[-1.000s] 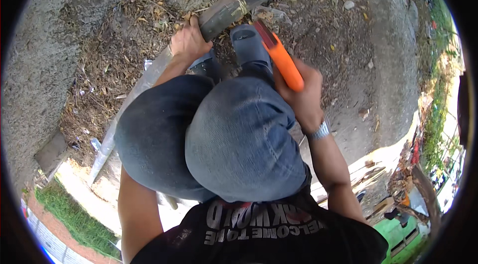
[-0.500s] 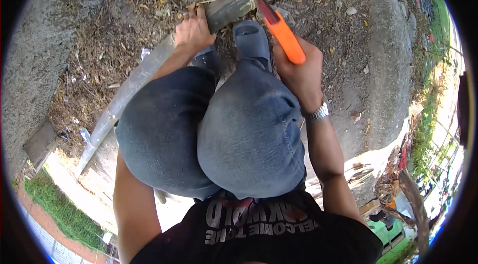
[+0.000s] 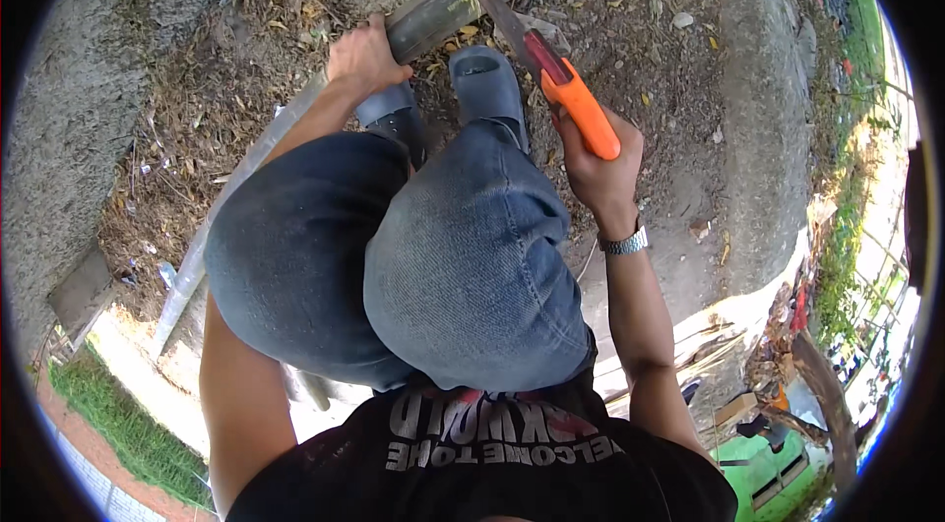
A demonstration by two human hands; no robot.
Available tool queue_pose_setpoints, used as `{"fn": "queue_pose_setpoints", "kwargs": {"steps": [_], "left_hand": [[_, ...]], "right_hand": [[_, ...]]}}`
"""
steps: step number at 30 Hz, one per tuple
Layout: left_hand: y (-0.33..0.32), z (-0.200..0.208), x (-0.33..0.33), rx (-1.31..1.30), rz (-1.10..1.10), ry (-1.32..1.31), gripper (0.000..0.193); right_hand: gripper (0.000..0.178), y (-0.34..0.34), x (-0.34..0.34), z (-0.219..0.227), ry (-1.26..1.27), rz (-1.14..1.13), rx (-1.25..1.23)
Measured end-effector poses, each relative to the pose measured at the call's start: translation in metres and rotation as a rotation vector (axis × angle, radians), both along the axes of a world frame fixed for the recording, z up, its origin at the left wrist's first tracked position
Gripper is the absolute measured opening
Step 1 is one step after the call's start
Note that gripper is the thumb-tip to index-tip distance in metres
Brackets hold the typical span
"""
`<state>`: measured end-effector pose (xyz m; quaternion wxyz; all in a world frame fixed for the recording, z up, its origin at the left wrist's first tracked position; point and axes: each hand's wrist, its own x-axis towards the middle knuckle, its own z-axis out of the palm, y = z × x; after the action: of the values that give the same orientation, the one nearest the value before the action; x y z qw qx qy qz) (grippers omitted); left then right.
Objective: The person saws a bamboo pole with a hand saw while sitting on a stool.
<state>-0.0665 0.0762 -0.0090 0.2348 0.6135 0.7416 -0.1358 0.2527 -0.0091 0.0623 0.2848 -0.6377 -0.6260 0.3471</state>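
Clock directions are taken from the centre of the head view, with 12 o'clock straight ahead of the person. The fingers of the right hand [image 3: 603, 153], at 2 o'clock, are closed around the orange handle [image 3: 588, 117] of a handsaw. The fingers of the left hand [image 3: 362, 57], at 11 o'clock, are curled over a thick grey-green bamboo pole [image 3: 430, 25], with little gap left.

The saw blade [image 3: 492, 5] is pointed toward 11 o'clock and is laid across the pole at 12 o'clock, just beside a pale node ring. Whether the teeth are touching the pole cannot be told from above.

For a sound sawing stroke, the wrist and forearm should be aligned with the blade, and light pressure should be applied until a groove is formed. The pole should be pressed down firmly so that rolling is prevented, and the left fingers should be held well clear of the blade line.

The pole is extended toward 1 o'clock; a paler length [image 3: 236, 178] is seen toward 8 o'clock, and its junction is hidden by the left hand. The grey right slide [image 3: 487, 84] is placed near the blade; the foot should be guarded against a slip. Leaf litter [image 3: 295, 10] is spread over the ground beyond.
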Motion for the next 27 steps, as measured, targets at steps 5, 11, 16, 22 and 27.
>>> {"fn": "queue_pose_setpoints", "kwargs": {"steps": [5,11,16,22,27], "left_hand": [[-0.042,-0.006,0.013,0.138,-0.088,0.059,0.082],[-0.033,-0.014,-0.006,0.089,-0.055,-0.010,0.083],[-0.036,-0.018,-0.003,0.201,-0.079,-0.006,0.081],[-0.014,-0.017,-0.013,0.108,-0.072,-0.067,0.097],[0.024,-0.026,-0.028,-0.139,-0.015,-0.547,0.105]], "right_hand": [[0.012,-0.056,-0.005,0.018,0.052,0.063,0.007],[0.021,-0.026,-0.013,0.046,0.035,-0.004,-0.090],[0.027,0.049,-0.018,0.136,0.287,-0.048,-0.109],[0.033,0.054,0.012,0.201,0.290,-0.113,0.116],[0.021,0.018,0.029,0.173,0.482,-0.219,0.125]]}}
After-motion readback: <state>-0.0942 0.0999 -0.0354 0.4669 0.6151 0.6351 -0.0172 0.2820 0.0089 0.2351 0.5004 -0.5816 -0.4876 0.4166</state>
